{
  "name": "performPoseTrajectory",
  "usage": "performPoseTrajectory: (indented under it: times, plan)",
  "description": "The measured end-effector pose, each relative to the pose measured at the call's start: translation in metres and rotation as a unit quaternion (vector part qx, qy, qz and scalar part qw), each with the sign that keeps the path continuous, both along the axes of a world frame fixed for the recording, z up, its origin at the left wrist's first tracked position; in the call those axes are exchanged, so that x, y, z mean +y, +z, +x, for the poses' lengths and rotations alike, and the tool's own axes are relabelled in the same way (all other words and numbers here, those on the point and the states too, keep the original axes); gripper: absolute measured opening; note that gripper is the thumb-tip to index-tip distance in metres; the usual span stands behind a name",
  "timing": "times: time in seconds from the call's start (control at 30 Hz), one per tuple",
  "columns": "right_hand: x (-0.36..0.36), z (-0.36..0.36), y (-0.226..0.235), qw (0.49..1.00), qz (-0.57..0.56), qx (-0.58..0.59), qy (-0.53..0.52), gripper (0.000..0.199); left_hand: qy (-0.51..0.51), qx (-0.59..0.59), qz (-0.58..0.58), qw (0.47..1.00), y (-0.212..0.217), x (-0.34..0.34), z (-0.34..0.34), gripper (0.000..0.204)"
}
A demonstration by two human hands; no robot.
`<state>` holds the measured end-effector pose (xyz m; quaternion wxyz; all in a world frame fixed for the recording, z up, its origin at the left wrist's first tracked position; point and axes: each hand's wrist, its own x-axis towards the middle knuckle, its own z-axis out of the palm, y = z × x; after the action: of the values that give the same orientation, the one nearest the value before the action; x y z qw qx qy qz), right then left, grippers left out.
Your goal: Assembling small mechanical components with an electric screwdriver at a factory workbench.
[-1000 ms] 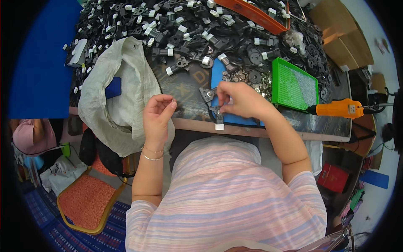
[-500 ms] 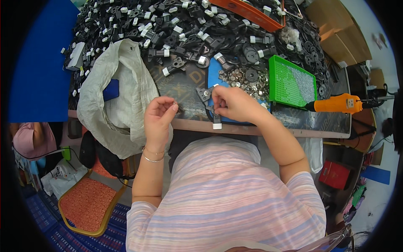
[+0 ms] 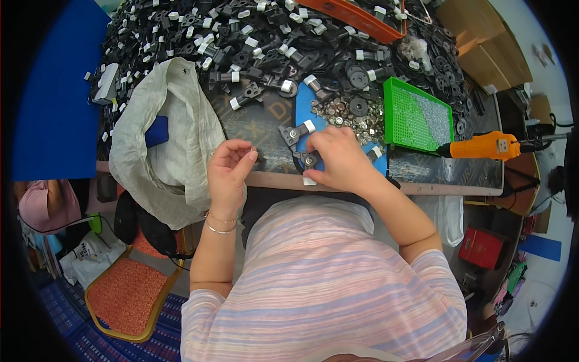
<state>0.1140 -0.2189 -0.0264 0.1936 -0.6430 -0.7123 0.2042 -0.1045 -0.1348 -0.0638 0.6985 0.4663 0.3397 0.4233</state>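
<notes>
My right hand is at the table's front edge. Its fingers and thumb straddle a black plastic bracket with a metal piece in its middle. The thumb lies by the bracket's white cap. Just beyond it is a second black bracket with a white cap and a metal centre. My left hand hovers beside the pale sack, thumb and fingertips pinched together; something tiny shows at the tips, too small to name. Small metal discs are heaped on a blue mat past my right hand.
A large heap of black brackets with white caps covers the table's far side. To the right are a green tray of small pale pieces and an orange electric screwdriver. A pale woven sack hangs over the front edge at left.
My right hand has shifted slightly nearer and its thumb and fingers have spread, uncovering the near bracket's metal centre. The thumb has come down by the white cap. My left hand has barely moved.
</notes>
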Motion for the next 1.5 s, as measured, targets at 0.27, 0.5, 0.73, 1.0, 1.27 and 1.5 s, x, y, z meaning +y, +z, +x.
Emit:
performPoseTrajectory:
  times: [0.27, 0.5, 0.73, 1.0, 1.27, 1.5]
  plan:
    - [0.001, -0.003, -0.005, 0.992, 0.026, -0.051, -0.114, 0.040, -0.010, -0.008, -0.002, 1.000, 0.003, -0.001, 0.003, 0.018]
    - [-0.011, 0.016, 0.006, 0.991, 0.034, -0.039, -0.124, 0.040, -0.070, 0.023, 0.001, 0.997, 0.002, -0.010, 0.016, 0.019]
    - [-0.030, 0.029, 0.001, 0.990, 0.006, -0.071, -0.118, 0.039, -0.120, 0.068, 0.053, 0.989, -0.004, -0.023, 0.037, 0.022]
    - [-0.041, 0.035, 0.009, 0.988, -0.004, -0.055, -0.144, 0.034, -0.173, 0.066, 0.082, 0.979, 0.000, -0.038, 0.054, 0.022]
    - [-0.043, 0.023, 0.007, 0.963, 0.215, 0.160, 0.007, 0.027, -0.227, -0.052, -0.089, 0.968, 0.007, -0.047, 0.067, 0.018]
    - [-0.045, 0.022, -0.001, 0.952, 0.268, 0.147, 0.014, 0.025, -0.252, -0.128, -0.217, 0.934, 0.007, -0.048, 0.066, 0.019]
